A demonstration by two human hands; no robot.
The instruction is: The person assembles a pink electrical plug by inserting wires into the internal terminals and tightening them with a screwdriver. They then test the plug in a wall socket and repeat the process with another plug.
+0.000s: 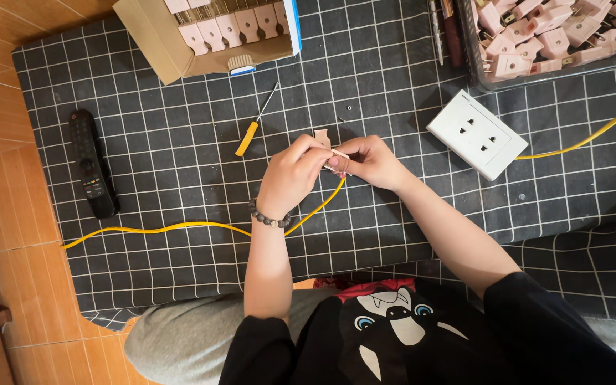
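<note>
Cloth: dark grid-patterned fabric [180,142], soft, wrinkled at the edges
Cable: thin yellow cord [180,227], smooth; one end runs up between the fingertips
Plug part: small pale-pink plastic piece [321,135], just above the fingers
Left hand [290,175]: fingers pinched on the cable end
Right hand [372,160]: fingers closed on the same end; touching the left

This looks like a home turned into a small assembly spot: a black grid-checked cloth [180,142] spread over an orange wooden floor [1,178]. At twelve o'clock sits a cardboard box [158,36] of pink plugs, at two o'clock a clear tray [497,82] of more, and at nine o'clock a TV remote [93,164].
</note>
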